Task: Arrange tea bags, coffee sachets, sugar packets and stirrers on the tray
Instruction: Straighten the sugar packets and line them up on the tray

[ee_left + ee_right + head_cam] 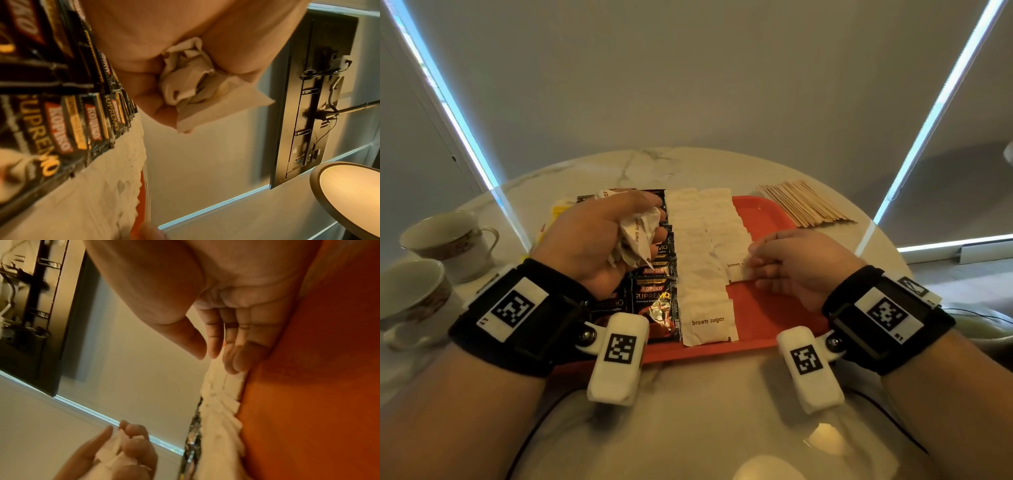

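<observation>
A red tray (763,212) lies on the marble table (688,421). Black Kopiko coffee sachets (654,301) overlap in columns on its left part. White brown sugar packets (698,260) run in two overlapping columns at its middle. My left hand (619,226) hovers over the coffee sachets and grips a crumpled bunch of sugar packets (638,236), bunch (191,84). My right hand (760,263) rests its straight fingertips (236,366) on the nearest packet (736,270) of the right column, thumb apart. Wooden stirrers (804,205) lie heaped on the table beyond the tray's right corner.
Two flowered teacups (452,240) (410,298) stand at the table's left edge. Yellow tea bags (558,212) show behind my left hand, partly hidden. The tray's right third (308,402) is bare red. A dark cable (887,411) runs along the near table edge.
</observation>
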A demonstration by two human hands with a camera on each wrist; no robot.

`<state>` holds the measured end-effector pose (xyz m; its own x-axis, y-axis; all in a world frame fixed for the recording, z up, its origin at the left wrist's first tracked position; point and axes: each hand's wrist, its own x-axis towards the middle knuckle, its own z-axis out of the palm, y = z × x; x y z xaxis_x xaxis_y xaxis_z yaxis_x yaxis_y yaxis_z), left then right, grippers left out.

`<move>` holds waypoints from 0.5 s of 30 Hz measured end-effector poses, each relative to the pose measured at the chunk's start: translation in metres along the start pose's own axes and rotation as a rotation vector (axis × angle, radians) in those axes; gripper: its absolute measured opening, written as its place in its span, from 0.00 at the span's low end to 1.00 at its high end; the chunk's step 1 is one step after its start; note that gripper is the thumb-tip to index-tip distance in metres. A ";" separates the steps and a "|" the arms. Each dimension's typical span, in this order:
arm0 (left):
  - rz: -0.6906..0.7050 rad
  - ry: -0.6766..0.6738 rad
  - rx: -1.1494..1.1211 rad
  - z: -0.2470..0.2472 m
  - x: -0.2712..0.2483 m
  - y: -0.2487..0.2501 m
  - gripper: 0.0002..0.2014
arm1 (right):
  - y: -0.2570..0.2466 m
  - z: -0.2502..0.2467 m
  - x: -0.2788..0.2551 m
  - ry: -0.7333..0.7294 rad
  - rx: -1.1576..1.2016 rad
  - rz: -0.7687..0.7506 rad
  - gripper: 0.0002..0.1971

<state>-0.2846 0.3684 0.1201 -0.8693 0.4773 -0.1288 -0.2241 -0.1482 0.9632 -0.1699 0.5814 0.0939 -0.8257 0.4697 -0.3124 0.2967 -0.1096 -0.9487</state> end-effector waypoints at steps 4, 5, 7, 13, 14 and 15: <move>-0.019 -0.051 -0.095 0.013 -0.009 -0.002 0.07 | -0.013 0.012 -0.006 -0.118 0.158 -0.096 0.02; -0.018 -0.049 -0.111 0.019 -0.011 -0.003 0.07 | -0.016 0.018 -0.008 -0.179 0.172 -0.128 0.03; -0.018 -0.041 -0.120 0.030 -0.014 -0.008 0.06 | -0.021 0.028 -0.011 -0.286 0.152 -0.221 0.05; 0.003 -0.072 -0.089 0.038 -0.022 -0.023 0.06 | -0.007 0.034 -0.012 -0.381 0.043 -0.308 0.18; 0.000 -0.069 -0.085 0.035 -0.021 -0.024 0.07 | -0.006 0.033 -0.011 -0.388 0.043 -0.306 0.19; -0.006 -0.068 -0.082 0.033 -0.020 -0.025 0.08 | -0.005 0.032 -0.012 -0.395 0.036 -0.312 0.20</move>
<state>-0.2468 0.3911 0.1068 -0.8367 0.5353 -0.1155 -0.2666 -0.2140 0.9397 -0.1766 0.5487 0.1005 -0.9930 0.1182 -0.0020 -0.0039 -0.0500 -0.9987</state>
